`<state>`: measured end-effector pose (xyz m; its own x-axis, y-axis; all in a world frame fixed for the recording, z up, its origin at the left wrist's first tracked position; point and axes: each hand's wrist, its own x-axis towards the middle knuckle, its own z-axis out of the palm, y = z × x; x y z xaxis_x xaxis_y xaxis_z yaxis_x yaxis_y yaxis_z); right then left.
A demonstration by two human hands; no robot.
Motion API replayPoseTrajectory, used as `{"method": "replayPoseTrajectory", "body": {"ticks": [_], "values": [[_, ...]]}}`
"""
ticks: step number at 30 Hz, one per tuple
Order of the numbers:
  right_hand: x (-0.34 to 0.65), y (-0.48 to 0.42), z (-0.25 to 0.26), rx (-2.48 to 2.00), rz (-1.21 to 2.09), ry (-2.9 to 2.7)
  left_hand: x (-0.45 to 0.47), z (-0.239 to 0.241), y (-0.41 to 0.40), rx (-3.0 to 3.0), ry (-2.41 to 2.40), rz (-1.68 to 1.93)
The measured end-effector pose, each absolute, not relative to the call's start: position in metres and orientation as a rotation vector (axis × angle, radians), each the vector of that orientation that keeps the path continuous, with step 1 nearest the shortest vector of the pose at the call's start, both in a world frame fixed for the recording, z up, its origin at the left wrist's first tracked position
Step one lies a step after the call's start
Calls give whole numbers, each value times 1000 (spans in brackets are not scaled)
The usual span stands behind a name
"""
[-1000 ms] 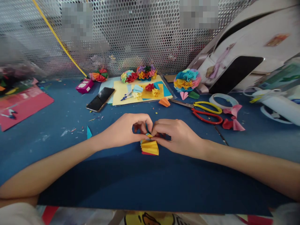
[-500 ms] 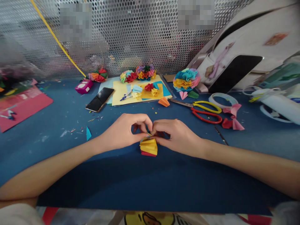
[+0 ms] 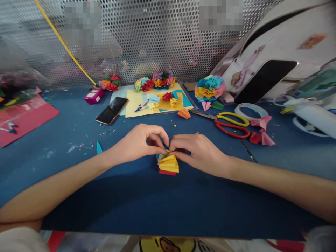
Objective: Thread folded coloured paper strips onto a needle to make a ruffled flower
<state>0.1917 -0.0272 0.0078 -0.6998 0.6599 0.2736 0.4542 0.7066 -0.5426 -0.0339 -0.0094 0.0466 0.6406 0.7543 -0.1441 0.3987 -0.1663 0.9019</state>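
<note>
A small stack of pleated paper fans (image 3: 168,164), yellow on top with red beneath and blue showing at the pinch, rests on the blue table (image 3: 162,206). My left hand (image 3: 139,143) pinches its top from the left, fingers curled closed. My right hand (image 3: 199,150) pinches the same spot from the right, fingertips meeting those of the left. The far half of the folded stack is hidden under my fingers.
Behind lie a black phone (image 3: 112,110), yellow paper sheets (image 3: 136,103) with small folded pieces, several multicoloured paper flowers (image 3: 210,87), yellow and red scissors (image 3: 231,125), a tape ring (image 3: 251,111), pink folded scraps (image 3: 261,133), a pink box (image 3: 93,95) and a perforated metal screen (image 3: 147,42).
Both hands stay pinched on the folded stack. The yellow fan has spread slightly wider and turned a little to the right.
</note>
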Motion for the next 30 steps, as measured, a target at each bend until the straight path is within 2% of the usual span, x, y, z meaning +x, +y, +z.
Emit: {"method": "replayPoseTrajectory", "body": {"ticks": [24,30], "values": [[191,-28,6,-829,633,-2439,-30,50,-19,1867,1007,435],[191,-28,8,-934,741,-2384,-28,54,-27,1965,1010,446]]}}
